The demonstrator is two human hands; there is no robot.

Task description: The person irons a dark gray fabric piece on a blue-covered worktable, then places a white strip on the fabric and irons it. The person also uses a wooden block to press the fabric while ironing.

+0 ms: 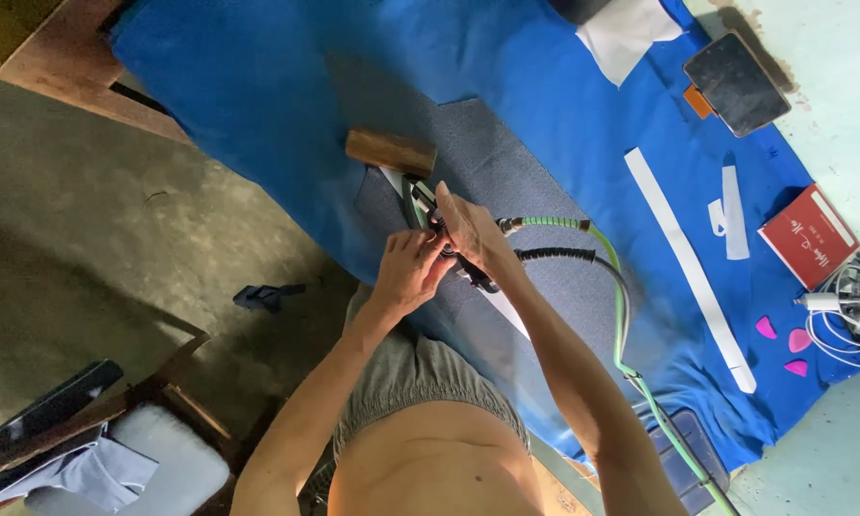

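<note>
Fingers (420, 250) of left hand (408, 274) curled in, tips pressed on the dark metal steam iron (428, 205) w/ hoses; whether they fully grip it, can't tell. Right hand (470, 234) lies over the iron's top, fingers closed around its handle. Iron sits under/between both hands on grey woven fabric piece (487, 153), spread flat over smooth blue cloth (258, 86) covering the table. Iron's long axis runs diagonal, nose toward upper left, near a brown rectangular wood block (390, 152), just apart from it. Rear end gives off a green ribbed hose (621, 325) + black corrugated hose (559, 255), both curving right then down. Long white paper strip (688, 268), stiff, flat, well apart to the right.
</note>
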